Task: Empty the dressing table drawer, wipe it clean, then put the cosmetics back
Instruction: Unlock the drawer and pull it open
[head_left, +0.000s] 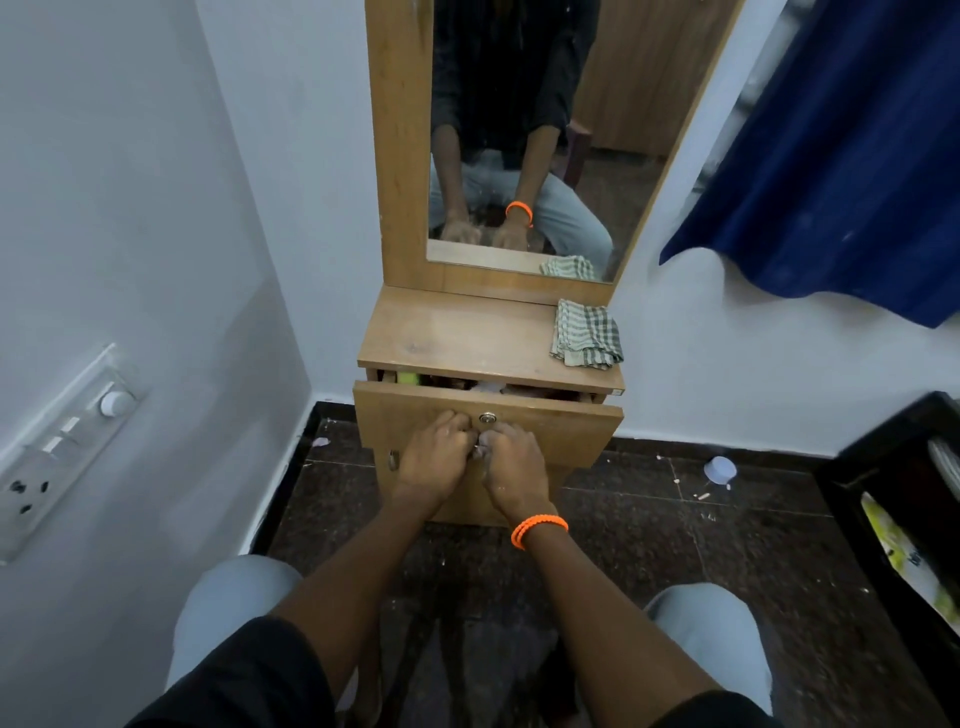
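Note:
A narrow wooden dressing table (441, 332) with a tall mirror stands against the white wall. Its drawer (561, 431) is pulled out a little, and a strip of cosmetics (488, 386) shows in the gap, mostly hidden. My left hand (434, 462) and my right hand (511, 467) sit side by side on the drawer front, just below the round lock (487, 417). Both have their fingers curled round the small metal handle, which they hide almost fully. A folded green-checked cloth (587, 335) lies on the right of the tabletop.
A switch panel (67, 441) juts from the left wall. A blue curtain (841, 171) hangs at upper right. A black unit (883, 467) holding papers stands at right. A small white cap (720, 469) and scraps lie on the dark tiled floor. My knees flank the table.

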